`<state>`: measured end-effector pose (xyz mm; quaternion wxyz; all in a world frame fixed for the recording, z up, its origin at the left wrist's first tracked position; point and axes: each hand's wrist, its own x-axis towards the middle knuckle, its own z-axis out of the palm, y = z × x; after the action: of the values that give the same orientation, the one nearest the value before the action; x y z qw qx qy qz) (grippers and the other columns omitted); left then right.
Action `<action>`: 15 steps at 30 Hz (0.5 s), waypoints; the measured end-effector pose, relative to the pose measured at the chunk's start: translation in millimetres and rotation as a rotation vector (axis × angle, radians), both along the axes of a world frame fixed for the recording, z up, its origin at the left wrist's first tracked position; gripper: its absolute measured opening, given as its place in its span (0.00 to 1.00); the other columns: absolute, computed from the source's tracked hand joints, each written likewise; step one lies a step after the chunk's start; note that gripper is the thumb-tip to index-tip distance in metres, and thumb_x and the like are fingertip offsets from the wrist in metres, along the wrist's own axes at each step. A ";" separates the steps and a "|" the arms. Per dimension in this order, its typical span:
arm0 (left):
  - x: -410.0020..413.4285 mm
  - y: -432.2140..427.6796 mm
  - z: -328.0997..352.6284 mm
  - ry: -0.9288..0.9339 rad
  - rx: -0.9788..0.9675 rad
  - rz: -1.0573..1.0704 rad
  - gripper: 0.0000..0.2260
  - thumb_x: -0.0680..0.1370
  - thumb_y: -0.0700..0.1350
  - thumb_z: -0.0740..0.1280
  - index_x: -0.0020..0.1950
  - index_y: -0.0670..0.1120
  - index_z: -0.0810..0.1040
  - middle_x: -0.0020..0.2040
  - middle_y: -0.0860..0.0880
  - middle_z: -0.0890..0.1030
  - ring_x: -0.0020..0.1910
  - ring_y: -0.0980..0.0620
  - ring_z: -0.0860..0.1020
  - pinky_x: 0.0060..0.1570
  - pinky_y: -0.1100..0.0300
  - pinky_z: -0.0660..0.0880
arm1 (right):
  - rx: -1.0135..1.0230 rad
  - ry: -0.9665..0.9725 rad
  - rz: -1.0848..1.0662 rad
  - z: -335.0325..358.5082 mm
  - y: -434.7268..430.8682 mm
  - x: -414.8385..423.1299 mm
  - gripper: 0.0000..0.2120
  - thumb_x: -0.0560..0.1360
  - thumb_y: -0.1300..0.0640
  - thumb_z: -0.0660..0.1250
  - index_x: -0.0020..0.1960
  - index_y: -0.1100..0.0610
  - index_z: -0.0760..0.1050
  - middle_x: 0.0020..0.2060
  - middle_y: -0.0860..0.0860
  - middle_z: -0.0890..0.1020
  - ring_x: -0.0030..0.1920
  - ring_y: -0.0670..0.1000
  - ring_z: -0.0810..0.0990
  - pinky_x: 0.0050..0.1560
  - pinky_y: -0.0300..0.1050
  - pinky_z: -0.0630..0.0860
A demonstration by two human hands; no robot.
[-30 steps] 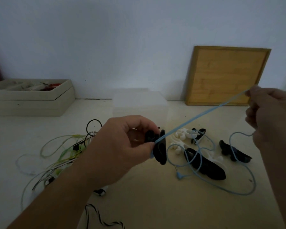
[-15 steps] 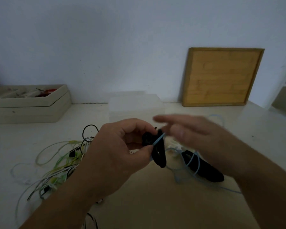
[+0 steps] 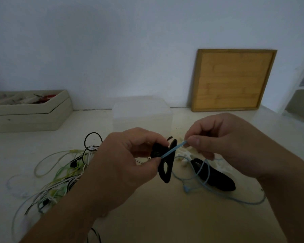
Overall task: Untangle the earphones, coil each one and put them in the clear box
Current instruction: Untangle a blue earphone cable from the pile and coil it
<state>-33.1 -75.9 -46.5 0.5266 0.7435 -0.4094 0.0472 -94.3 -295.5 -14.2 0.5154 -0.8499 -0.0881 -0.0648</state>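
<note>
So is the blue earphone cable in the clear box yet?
No, the left hand and right hand pinch the blue cable, and its slack lies in front of the clear box.

Box [image 3: 142, 113] at back centre of bench [image 3: 165, 216], near wall [image 3: 130, 50]. Tray [image 3: 30, 113] back left; board [image 3: 233, 79] leans on wall back right. Earphone tangle [image 3: 60, 172] front left. Left hand [image 3: 123, 163] and right hand [image 3: 235, 144] before box, held winder [image 3: 166, 165] between them; cable [image 3: 249, 201] and second winder [image 3: 223, 183] lie under right hand.

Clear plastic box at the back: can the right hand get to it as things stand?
Probably yes: the clear plastic box stands just behind the right hand and nothing visible lies between them. That hand pinches the light blue earphone cable, though, taut to the black oval winder in the left hand.
</note>
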 end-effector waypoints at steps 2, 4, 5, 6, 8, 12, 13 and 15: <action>0.7 0.1 -0.5 0.024 -0.016 -0.011 0.12 0.68 0.43 0.72 0.50 0.53 0.84 0.46 0.56 0.85 0.46 0.55 0.84 0.51 0.63 0.80 | -0.016 -0.025 -0.046 2.1 -2.3 -1.2 0.04 0.72 0.53 0.73 0.40 0.52 0.84 0.27 0.51 0.76 0.28 0.47 0.70 0.30 0.38 0.69; -0.3 -0.7 -0.3 0.003 -0.020 -0.003 0.14 0.68 0.39 0.73 0.50 0.52 0.84 0.47 0.56 0.85 0.48 0.55 0.84 0.53 0.62 0.79 | -0.042 -0.100 -0.123 2.5 -1.4 -1.5 0.04 0.72 0.55 0.72 0.39 0.51 0.84 0.27 0.48 0.77 0.28 0.44 0.71 0.30 0.35 0.69; -1.3 -1.5 0.2 -0.013 -0.026 -0.003 0.14 0.68 0.38 0.72 0.51 0.52 0.84 0.47 0.56 0.85 0.49 0.55 0.84 0.54 0.62 0.79 | -0.045 -0.132 -0.150 1.8 0.0 -0.9 0.04 0.73 0.56 0.72 0.39 0.51 0.84 0.26 0.45 0.78 0.28 0.42 0.71 0.31 0.33 0.69; -1.9 -2.4 0.7 -0.023 -0.036 -0.005 0.15 0.68 0.37 0.72 0.51 0.52 0.85 0.48 0.56 0.85 0.50 0.55 0.84 0.54 0.62 0.79 | -0.044 -0.154 -0.172 1.2 2.5 -0.3 0.04 0.73 0.57 0.72 0.40 0.51 0.84 0.26 0.43 0.78 0.27 0.40 0.72 0.31 0.31 0.69; -1.9 -3.5 0.8 -0.016 -0.070 -0.008 0.17 0.68 0.36 0.72 0.52 0.54 0.85 0.48 0.55 0.85 0.50 0.54 0.84 0.54 0.60 0.80 | -0.047 -0.171 -0.216 -1.3 6.3 2.6 0.04 0.74 0.57 0.71 0.41 0.51 0.83 0.25 0.39 0.78 0.27 0.38 0.74 0.31 0.28 0.69; -2.8 -4.6 0.3 0.013 -0.124 -0.023 0.17 0.67 0.37 0.73 0.51 0.53 0.85 0.47 0.55 0.86 0.49 0.53 0.85 0.53 0.60 0.80 | -0.046 -0.152 -0.236 -4.5 10.0 6.5 0.05 0.75 0.56 0.70 0.41 0.51 0.83 0.23 0.39 0.76 0.26 0.39 0.73 0.29 0.29 0.67; -3.7 -4.8 0.7 0.027 -0.131 -0.024 0.17 0.66 0.36 0.73 0.51 0.53 0.85 0.47 0.54 0.86 0.49 0.53 0.85 0.53 0.61 0.80 | -0.047 -0.141 -0.238 -5.1 10.3 6.7 0.06 0.75 0.56 0.70 0.40 0.50 0.83 0.23 0.40 0.76 0.25 0.39 0.72 0.29 0.29 0.67; -5.0 -5.5 0.9 0.063 -0.158 -0.022 0.16 0.66 0.35 0.72 0.48 0.52 0.85 0.46 0.54 0.86 0.48 0.53 0.85 0.52 0.62 0.80 | -0.050 -0.120 -0.241 -6.5 10.8 7.3 0.06 0.75 0.54 0.70 0.40 0.50 0.83 0.23 0.42 0.76 0.25 0.40 0.70 0.29 0.31 0.66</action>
<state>-38.2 -81.3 -45.6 0.5966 0.6964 -0.3957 0.0501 -87.0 -284.7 -20.7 0.4763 -0.8616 -0.0175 -0.1746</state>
